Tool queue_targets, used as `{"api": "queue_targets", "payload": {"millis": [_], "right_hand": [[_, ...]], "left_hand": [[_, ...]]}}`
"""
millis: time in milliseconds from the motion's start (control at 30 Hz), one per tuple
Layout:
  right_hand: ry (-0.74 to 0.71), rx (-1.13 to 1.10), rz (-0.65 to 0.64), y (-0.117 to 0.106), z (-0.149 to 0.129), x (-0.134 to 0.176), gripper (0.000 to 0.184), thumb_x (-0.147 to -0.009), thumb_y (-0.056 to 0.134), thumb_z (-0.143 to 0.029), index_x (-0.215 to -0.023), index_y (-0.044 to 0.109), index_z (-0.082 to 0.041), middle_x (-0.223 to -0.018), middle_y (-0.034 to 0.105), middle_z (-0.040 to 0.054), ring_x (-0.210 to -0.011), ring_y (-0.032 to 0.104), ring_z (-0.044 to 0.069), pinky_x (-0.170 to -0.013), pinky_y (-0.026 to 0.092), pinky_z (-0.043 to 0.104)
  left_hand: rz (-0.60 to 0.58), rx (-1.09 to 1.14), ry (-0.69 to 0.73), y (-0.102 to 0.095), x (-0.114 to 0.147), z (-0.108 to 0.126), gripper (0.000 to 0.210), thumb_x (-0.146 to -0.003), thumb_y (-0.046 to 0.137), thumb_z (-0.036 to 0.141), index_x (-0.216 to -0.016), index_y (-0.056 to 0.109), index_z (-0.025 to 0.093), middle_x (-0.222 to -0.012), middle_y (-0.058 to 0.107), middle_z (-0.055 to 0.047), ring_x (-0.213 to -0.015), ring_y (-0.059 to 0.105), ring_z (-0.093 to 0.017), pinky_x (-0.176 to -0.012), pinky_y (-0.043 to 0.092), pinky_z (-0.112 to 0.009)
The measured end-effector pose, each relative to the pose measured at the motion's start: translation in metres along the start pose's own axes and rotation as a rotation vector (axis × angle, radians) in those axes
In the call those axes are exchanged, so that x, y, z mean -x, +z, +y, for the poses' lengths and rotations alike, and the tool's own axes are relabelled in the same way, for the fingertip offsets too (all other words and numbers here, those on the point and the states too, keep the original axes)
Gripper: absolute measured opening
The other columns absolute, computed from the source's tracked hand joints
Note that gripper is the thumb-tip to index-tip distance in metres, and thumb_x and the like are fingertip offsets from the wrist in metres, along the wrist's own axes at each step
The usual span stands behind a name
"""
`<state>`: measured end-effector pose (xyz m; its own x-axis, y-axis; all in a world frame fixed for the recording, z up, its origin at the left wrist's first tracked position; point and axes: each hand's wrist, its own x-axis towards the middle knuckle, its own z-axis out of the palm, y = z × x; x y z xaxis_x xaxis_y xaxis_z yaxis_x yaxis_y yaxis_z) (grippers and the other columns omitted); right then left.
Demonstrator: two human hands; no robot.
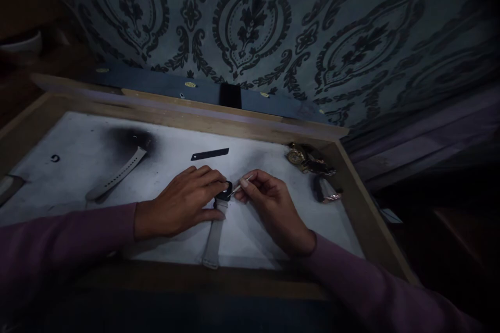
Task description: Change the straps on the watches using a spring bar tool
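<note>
A watch with a dark case [223, 190] lies on the white sheet, its light grey strap [213, 239] stretching down toward the near edge of the tray. My left hand [187, 200] grips the watch from the left, fingers over the case and thumb on the upper strap. In a pinch between thumb and fingers, my right hand [269, 202] holds a thin, light-coloured pointed tool [241, 185]. Its tip is at the right edge of the case, where strap and case meet; whether it touches is too small to tell.
Wooden walls [371, 223] rim the tray. Inside lie a dark flat blade [210, 154], another grey strap [121, 172], a small dark curved piece [55, 158], gold-coloured watches [302, 157] and a dark shiny item [327, 189]. A patterned wall [250, 15] stands behind.
</note>
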<state>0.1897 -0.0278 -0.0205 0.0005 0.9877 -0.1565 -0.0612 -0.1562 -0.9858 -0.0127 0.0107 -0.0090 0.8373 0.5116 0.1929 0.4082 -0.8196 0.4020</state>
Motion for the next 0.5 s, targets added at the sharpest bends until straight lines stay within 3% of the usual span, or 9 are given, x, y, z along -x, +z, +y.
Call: {"api": "queue_targets", "payload": {"millis": [500], "right_hand": [[-0.032,0.037,-0.006,-0.0005,0.0002,-0.0003,0.017,-0.081,0.071,-0.034,-0.074,0.063,-0.02,-0.064,0.066,0.0002,-0.061,0.06,0.014,-0.061,0.048,0.028]], "left_hand": [[-0.016,-0.005,-0.005,0.0002,0.0001,-0.0013,0.04,-0.086,0.065,0.042,-0.117,0.056,0.017,-0.117,0.06,-0.007,-0.103,0.054,-0.024,-0.082,0.046,-0.037]]}}
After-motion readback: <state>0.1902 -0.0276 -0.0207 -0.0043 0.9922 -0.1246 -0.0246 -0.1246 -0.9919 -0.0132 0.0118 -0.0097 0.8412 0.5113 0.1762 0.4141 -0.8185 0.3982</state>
